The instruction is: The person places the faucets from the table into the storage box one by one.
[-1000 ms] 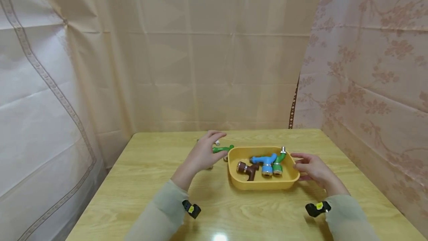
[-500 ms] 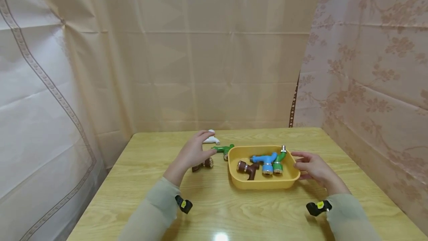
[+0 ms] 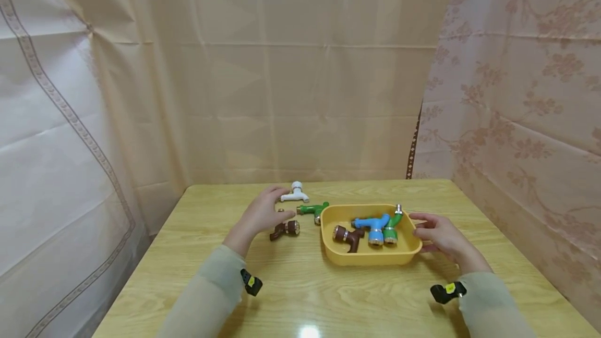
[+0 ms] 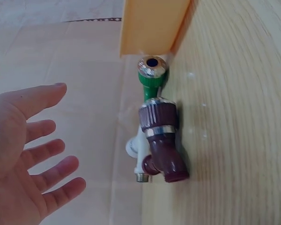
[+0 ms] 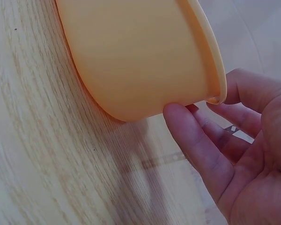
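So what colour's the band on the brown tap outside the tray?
Silver band; shows best in left wrist view.

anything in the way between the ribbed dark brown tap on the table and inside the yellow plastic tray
Yes: the left wall of the yellow tray. The dark brown tap would likely need lifting over it. The green metal-capped tap lies by that wall, slightly farther back.

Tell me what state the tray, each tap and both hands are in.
Yellow tray: upright on the table
Blue tap: lying in the tray
Green tap in tray: tilted, metal end up
Brown tap in tray: lying down
White tap: lying on the table
Green tap outside: lying by the tray
Brown tap outside: lying on the table
Left hand: fingers apart, holding nothing
Right hand: touching the tray's end
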